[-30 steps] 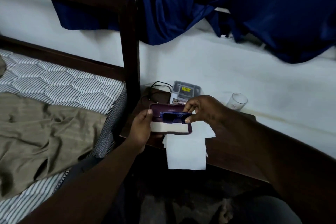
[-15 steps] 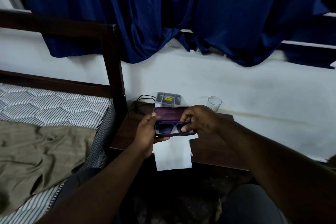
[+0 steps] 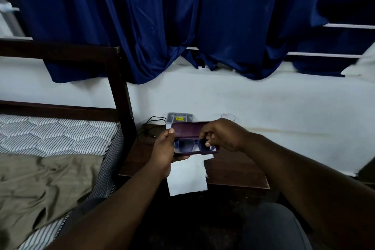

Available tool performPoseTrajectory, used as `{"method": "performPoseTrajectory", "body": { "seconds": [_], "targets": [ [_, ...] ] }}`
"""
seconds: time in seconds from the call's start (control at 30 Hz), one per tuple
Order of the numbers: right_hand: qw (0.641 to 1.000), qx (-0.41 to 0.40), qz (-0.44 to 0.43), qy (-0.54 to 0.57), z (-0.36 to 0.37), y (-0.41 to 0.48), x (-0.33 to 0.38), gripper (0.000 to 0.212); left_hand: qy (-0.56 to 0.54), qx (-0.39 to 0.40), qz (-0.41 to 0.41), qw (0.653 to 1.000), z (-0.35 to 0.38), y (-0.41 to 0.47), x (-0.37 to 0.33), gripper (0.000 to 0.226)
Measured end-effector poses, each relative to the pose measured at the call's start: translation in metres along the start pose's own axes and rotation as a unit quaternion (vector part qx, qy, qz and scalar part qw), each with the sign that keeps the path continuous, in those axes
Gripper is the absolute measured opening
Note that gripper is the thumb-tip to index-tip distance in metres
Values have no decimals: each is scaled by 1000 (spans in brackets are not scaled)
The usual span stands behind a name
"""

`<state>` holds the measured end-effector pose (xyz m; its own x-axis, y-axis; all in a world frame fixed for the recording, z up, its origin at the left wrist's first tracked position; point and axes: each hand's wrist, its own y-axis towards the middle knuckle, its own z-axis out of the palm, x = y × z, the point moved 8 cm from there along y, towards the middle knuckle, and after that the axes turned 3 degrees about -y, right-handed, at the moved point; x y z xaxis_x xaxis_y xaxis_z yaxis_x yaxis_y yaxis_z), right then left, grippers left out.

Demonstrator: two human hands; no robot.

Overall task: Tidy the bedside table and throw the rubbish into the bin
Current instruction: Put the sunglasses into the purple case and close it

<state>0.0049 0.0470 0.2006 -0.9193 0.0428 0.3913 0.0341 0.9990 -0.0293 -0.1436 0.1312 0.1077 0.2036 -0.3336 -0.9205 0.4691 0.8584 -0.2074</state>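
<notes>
The bedside table (image 3: 233,170), a dark wooden top wedged between a bed and a pale wall, lies under both of a person's bare hands, which hold one open glasses case (image 3: 189,130) just above it. The plum-coloured case stands with its lid raised; inside its lower half lies a single pair of dark-lensed glasses (image 3: 187,146). The left hand (image 3: 163,153) is closed around the case's left end, thumb pressed at the hinge line and fingers wrapped beneath. The right hand (image 3: 220,135) reaches over the right end, fingers curled down into the case and pinching the glasses frame. Both forearms stretch forward from the lower corners of the view. Beneath the case one white sheet of paper (image 3: 187,176) lies on the table, its near end hanging over the front edge. At the back of the table stand one grey box (image 3: 179,117) with a yellow label, one clear glass (image 3: 228,116) partly hidden behind the right hand, and one black cable (image 3: 151,128) looped at the left corner. A striped mattress (image 3: 60,134) with an olive cloth (image 3: 40,186) lies to the left; blue curtains (image 3: 182,16) hang above.
</notes>
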Motion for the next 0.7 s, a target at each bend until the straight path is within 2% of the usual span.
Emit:
{"method": "performPoseTrajectory", "body": {
  "seconds": [0.13,0.33,0.4,0.47,0.57,0.63,0.67,0.7],
  "targets": [
    [999,-2,-10,-35,-8,-9,6,29,7,11,1,1000,7,-3,-3,36],
    [998,-18,-8,-53,-21,-21,3,27,13,26,9,1000,17,-9,-7,32],
    [999,-48,4,-25,-25,-25,-3,23,13,32,14,999,20,-11,-8,30],
    [992,-119,23,33,-35,-31,-12,18,13,40,20,999,24,-12,-11,31],
    [944,-276,57,168,-51,-50,-30,8,12,48,16,999,30,-13,-15,35],
    [897,-375,115,202,-57,-65,-49,23,9,50,8,999,35,-12,-17,34],
    [883,-386,157,215,-55,-70,-59,29,6,51,6,999,37,-12,-18,32],
    [873,-361,201,257,-49,-71,-68,36,1,53,3,999,39,-11,-20,32]
  ]
}}
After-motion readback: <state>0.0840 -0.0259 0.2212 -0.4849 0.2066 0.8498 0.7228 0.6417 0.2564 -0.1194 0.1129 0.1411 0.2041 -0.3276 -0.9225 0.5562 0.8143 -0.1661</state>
